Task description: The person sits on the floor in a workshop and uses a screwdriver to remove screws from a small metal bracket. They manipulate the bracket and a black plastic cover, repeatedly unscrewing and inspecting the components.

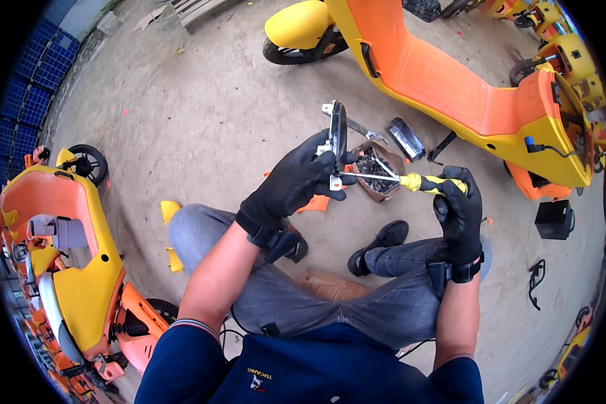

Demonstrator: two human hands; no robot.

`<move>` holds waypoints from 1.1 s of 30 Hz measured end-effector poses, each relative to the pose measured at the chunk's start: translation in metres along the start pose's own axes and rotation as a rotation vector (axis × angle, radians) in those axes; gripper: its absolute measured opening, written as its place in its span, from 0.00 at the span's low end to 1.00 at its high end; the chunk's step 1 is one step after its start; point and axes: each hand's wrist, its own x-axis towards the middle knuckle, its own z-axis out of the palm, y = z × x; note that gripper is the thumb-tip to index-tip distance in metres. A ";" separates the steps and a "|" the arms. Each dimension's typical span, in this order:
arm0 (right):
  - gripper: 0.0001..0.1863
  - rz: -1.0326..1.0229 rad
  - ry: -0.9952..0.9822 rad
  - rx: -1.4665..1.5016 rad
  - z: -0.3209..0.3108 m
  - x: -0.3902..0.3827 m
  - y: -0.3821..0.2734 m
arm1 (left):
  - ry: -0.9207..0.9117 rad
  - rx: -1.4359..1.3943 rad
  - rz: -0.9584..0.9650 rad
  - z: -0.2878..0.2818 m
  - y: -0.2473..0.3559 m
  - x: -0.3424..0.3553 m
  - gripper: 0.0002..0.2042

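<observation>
My gloved left hand [293, 180] grips an upright black panel-like part [339, 128] with white fittings [336, 182] on its side. My gloved right hand [459, 212] is closed round the yellow-and-black handle of a screwdriver [414, 182]. Its shaft points left, with the tip at the lower white fitting; whether it sits in a screw is too small to tell. Just beyond my hands are an open cardboard box [390, 187] of small dark hardware, a wrench [370, 133] and a loose black-and-silver housing [407, 139]. Orange plastic pieces [313, 204] lie partly hidden behind my left hand.
A yellow-and-orange scooter [451, 94] stands ahead, another [81, 296] at my left, more at the upper right. A black box [552, 221] and black bracket [536, 283] lie on the concrete at right. Yellow pieces [170, 211] lie by my left knee; blue crates [34, 94] are stacked far left.
</observation>
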 end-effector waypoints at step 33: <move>0.13 0.087 -0.040 -0.146 0.006 -0.002 -0.008 | 0.092 0.134 -0.013 0.004 0.000 -0.001 0.30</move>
